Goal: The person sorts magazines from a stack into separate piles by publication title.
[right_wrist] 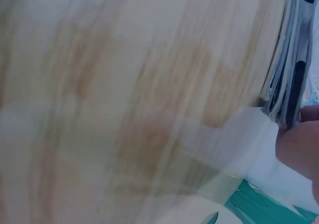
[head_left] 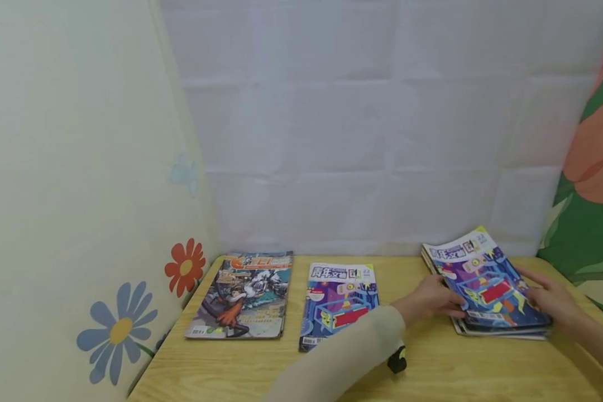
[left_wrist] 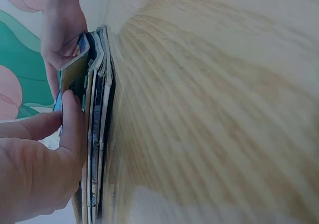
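Observation:
At the right of the table, a magazine with a purple-and-blue cover lies on top of a stack of magazines. My left hand pinches its left edge between thumb and fingers. On the opposite side, my right hand grips the right edge. In the left wrist view, the top magazine is lifted a little from the stack at the side, with my left fingers on it. The right wrist view has my right hand at the stack's corner.
Partly behind my left sleeve lies another magazine with the same purple cover. Further left is a small pile of comic magazines. A white cloth hangs behind the wooden table, and a painted wall borders it on the left.

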Demonstrator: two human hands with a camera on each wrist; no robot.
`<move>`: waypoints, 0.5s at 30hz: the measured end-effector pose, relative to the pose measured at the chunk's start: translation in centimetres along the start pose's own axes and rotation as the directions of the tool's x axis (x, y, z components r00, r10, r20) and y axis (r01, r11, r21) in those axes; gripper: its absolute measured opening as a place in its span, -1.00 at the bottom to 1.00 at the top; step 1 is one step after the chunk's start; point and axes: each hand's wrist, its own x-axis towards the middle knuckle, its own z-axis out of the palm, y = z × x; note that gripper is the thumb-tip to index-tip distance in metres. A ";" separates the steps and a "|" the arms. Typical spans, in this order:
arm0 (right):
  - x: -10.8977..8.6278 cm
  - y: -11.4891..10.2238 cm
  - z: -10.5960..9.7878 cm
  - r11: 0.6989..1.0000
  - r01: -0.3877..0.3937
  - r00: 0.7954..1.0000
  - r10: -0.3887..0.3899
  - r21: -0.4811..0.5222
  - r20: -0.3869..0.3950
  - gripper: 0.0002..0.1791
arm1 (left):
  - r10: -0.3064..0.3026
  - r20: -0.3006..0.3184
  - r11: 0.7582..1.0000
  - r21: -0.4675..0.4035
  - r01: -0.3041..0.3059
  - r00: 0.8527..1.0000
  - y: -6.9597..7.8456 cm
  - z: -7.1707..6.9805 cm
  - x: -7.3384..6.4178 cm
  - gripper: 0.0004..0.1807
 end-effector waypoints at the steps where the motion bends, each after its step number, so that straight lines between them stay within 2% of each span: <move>1: 0.1 -0.1 0.1 0.999 -0.004 1.000 0.004 -0.032 -0.003 -0.23 | 0.003 -0.020 1.000 0.010 -0.003 1.000 0.0 0.2 0.0 -0.53; 4: 0.4 -0.4 0.3 0.994 -0.025 1.000 0.024 -0.110 -0.019 -0.26 | 0.009 -0.067 0.999 0.035 -0.006 0.998 0.2 0.8 0.1 -0.59; 10: 0.5 -0.9 0.1 0.986 -0.063 0.998 0.061 -0.152 -0.020 -0.29 | -0.005 -0.112 0.994 0.104 0.016 0.994 0.7 1.3 -0.2 -0.68; 15: 0.4 -1.3 0.5 0.974 -0.013 1.000 0.007 -0.225 -0.028 -0.35 | -0.037 -0.128 0.987 0.153 0.056 0.991 1.2 1.4 -0.7 -0.70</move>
